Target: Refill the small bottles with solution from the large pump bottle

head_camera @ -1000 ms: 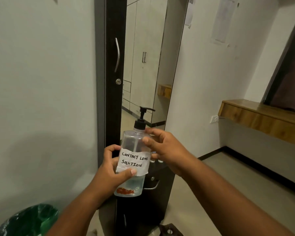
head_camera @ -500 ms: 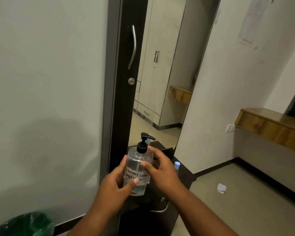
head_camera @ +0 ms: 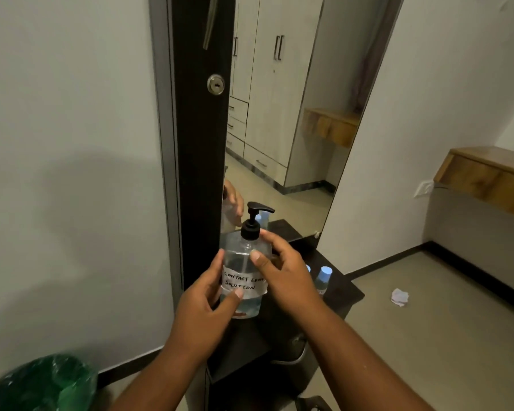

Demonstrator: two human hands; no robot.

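A clear large pump bottle [head_camera: 242,264] with a black pump head and a white handwritten label sits upright between both hands, above a dark shelf [head_camera: 343,295]. My left hand [head_camera: 204,304] grips its lower body, thumb across the label's edge. My right hand [head_camera: 282,272] holds its upper right side, thumb on the shoulder. A small clear bottle with a light blue cap [head_camera: 323,278] stands on the shelf right of my right hand; the cap of a second small bottle [head_camera: 308,268] peeks out beside my knuckles.
A tall mirror [head_camera: 279,114] in a dark frame rises behind the shelf. A bin with a green liner [head_camera: 42,384] stands at the lower left. A crumpled paper [head_camera: 399,297] lies on the floor at right, below a wooden wall shelf [head_camera: 487,176].
Both hands have lowered the pump bottle toward the dark shelf, and my view has dropped closer, bringing the small blue-capped bottles into sight.
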